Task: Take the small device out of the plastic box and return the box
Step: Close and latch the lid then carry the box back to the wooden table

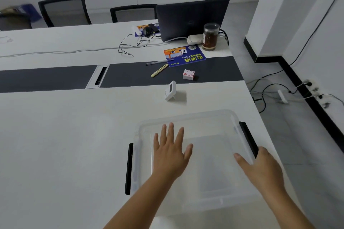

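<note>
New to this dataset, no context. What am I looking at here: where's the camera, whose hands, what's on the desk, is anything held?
There is no robot. A person wears one wide-angle camera on the head, looking forward and down at their own hands. The left hand lies flat, fingers spread, on the lid of a clear plastic box with black side latches. The right hand rests at the box's right edge by a latch. Neither hand grips anything. Beyond the box, a small white device stands propped on the white table. Farther back are a laptop, a jar, and pens.

A closed laptop [191, 17], a brown jar [210, 37] (lidded), pens [160, 62] and a small red-and-white carton [188, 74] share the desk [55, 135].
</note>
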`<state>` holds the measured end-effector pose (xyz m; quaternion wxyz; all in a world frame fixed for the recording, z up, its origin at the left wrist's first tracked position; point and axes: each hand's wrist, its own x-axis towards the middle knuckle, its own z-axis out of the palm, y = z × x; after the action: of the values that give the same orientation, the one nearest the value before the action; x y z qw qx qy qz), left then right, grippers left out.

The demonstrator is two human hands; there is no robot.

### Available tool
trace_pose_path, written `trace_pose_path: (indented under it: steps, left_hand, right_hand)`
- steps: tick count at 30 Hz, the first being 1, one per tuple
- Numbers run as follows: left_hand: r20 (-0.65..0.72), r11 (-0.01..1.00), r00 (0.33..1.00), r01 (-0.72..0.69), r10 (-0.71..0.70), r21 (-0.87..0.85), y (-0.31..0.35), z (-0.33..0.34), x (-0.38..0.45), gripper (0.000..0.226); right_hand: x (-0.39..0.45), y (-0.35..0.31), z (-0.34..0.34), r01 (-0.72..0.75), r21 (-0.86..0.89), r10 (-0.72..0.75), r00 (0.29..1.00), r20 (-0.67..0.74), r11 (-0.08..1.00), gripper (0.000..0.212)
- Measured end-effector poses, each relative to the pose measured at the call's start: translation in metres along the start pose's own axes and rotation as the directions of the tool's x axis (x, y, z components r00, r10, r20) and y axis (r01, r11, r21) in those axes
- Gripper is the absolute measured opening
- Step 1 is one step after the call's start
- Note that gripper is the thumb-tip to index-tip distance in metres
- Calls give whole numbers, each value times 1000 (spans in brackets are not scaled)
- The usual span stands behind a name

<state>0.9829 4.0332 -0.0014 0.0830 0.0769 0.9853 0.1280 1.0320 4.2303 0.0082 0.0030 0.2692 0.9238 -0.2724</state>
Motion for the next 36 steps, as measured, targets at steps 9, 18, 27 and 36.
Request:
trace_pose_path:
  steps: [9,18,27,36]
  left_hand:
    - [9,1000,1000,-18,18,-2,1,1,1,110]
    - [-238,951,968,7,-84,-308,-14,-15,-14,67]
    - [243,440,748,585,-618,-682,-82,-29,-80,97]
    - [-19,530,782,404,-623,-746,-61,-10,-83,16]
  right_hand:
    - [-10,-5,1,130,-86,-141,979,-144,988,37]
    - [-13,-24,18,428,-351,-436,898,59,833,66]
    - [-20,-59,53,669,-255,-565,733,378,698,119]
    - [-22,-64,47,652,-300,-505,742,441,696,129]
